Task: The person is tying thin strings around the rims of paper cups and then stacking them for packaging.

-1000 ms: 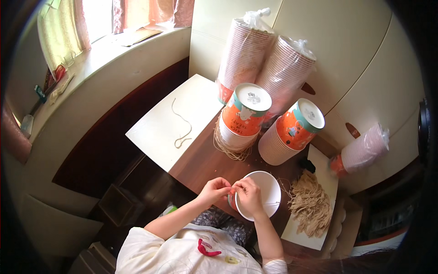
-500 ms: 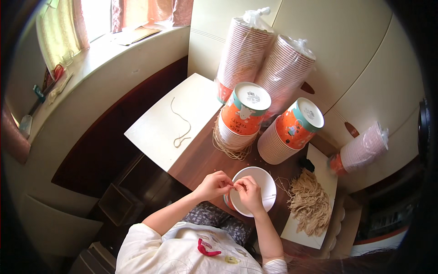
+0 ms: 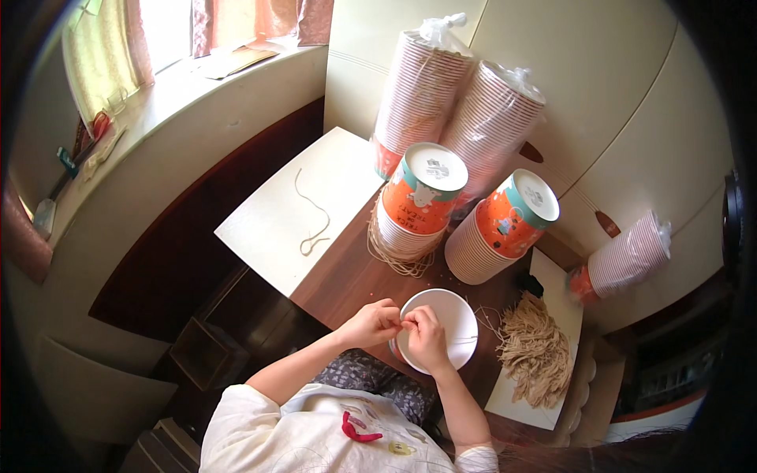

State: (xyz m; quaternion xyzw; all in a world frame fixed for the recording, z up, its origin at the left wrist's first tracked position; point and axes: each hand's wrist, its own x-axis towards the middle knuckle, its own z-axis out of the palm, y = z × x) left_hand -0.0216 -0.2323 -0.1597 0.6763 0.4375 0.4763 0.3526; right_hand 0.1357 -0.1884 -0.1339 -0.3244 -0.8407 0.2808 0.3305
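Both hands on white cup, mouth facing up.
L hand (image 3: 377, 323) & R hand (image 3: 426, 337) pinch thin string (image 3: 461, 339) at cup (image 3: 449, 315) rim; string runs sideways across it.

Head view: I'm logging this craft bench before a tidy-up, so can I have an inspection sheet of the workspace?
Surface: brown wooden table with a cream board on its left part.
Job's things: white paper cup, seen bottom-up, at both hands.
Clutter: two printed orange cup stacks, wrapped sleeves of cups, bundle of tan twine pieces, one loose string.
Hands: left hand and right hand pinch at the cup's rim.
Cables: nothing seen.
Surroundings: windowsill, cream cabinet doors.
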